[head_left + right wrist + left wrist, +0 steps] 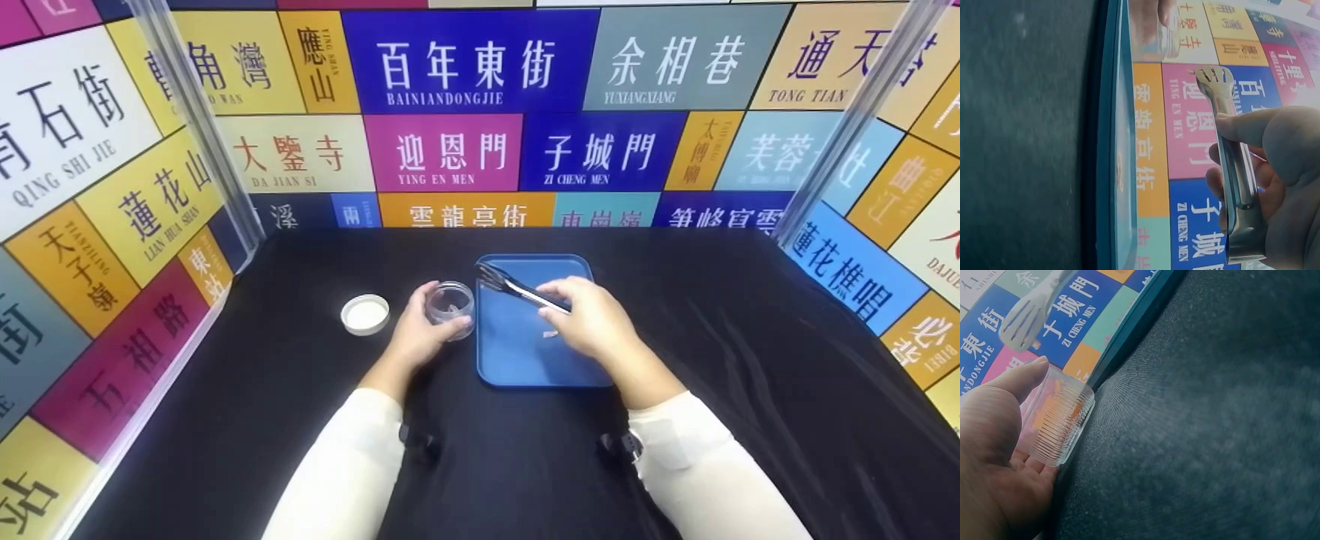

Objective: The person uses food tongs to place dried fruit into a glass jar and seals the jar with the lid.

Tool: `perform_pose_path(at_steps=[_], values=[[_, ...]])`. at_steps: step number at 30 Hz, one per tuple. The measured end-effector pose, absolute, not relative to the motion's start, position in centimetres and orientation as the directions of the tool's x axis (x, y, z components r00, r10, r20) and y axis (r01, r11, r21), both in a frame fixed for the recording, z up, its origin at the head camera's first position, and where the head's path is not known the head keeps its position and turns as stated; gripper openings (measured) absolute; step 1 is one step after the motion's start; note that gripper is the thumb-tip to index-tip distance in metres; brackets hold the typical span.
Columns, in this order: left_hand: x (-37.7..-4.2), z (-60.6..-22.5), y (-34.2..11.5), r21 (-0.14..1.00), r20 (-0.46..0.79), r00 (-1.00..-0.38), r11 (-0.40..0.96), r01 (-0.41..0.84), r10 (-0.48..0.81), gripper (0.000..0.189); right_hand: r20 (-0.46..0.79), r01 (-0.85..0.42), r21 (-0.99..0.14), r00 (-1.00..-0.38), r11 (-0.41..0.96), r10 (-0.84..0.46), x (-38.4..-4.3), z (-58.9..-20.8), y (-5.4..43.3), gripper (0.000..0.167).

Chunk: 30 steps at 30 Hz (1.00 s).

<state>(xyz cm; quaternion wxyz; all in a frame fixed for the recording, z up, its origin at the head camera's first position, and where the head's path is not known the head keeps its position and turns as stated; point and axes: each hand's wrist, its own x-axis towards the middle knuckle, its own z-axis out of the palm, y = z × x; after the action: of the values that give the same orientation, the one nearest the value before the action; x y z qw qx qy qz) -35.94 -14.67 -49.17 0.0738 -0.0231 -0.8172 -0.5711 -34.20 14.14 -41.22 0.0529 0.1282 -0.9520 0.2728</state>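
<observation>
Two bare hands are at work near the middle of the head view: the left hand (426, 331) grasps one clear, round, ribbed jar (450, 295), fingers and thumb around its sides, and the right hand (592, 319) grips one pair of silver metal tongs (519, 287) with slotted heads. The jar, just left of the frame's centre, is uncovered and holds a little pale material, too small to count or identify. One blue rectangular tray (517, 352) lies just right of centre, with one small pale piece (550, 334) visible inside, beside the right hand; the hand and tongs hide part of its floor. The tong heads are over the tray's upper left corner. One round white lid (365, 314) lies left of the jar on the black cloth (517, 465), well apart from the tray.
</observation>
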Motion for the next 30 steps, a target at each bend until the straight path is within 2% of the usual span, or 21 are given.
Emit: perform_pose_path(at_steps=[13,30], values=[[-36.0,-49.1,-14.6,0.948,0.138,-0.99,0.295,0.119,-0.043,0.094,0.2,-0.33,-0.498,-0.943,0.802,-0.264,-33.3,-41.7,12.1,0.036],[-36.1,-49.2,-14.6,0.939,0.138,-0.989,0.324,0.115,-0.049,0.095,0.231,-0.369,-0.468,-0.928,0.803,-0.292,-33.3,-42.0,11.9,0.039]])
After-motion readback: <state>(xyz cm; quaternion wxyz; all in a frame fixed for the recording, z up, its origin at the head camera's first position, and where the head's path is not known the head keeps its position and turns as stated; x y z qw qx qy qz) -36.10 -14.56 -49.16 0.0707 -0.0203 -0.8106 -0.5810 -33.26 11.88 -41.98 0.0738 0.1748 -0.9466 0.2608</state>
